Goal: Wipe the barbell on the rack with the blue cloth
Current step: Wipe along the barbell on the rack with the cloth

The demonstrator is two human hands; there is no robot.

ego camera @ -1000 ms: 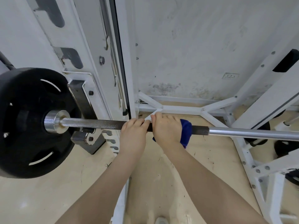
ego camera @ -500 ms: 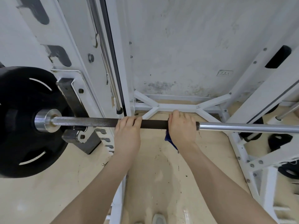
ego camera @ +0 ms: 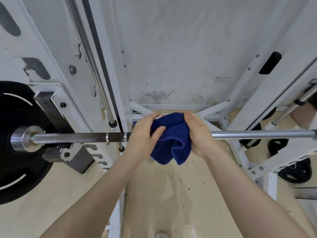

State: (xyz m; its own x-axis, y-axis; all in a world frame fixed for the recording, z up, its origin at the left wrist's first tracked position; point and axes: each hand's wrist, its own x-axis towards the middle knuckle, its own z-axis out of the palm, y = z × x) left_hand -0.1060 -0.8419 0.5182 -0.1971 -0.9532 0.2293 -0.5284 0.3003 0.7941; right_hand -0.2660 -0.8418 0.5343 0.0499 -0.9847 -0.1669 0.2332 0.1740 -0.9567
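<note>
Hands bunch the blue cloth (ego camera: 171, 140) over the barbell (ego camera: 77, 137); left hand (ego camera: 144, 136) and right hand (ego camera: 199, 134) fingers curl round it.

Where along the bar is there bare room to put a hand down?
Bare barbell runs between the collar at the black plate and the left hand, and again rightward past the right hand. The middle is crowded: both hands bunch the blue cloth.

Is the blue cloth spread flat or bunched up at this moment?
Bunched up. The blue cloth hangs in loose folds, gripped between the left hand and the right hand in front of the barbell.
</note>
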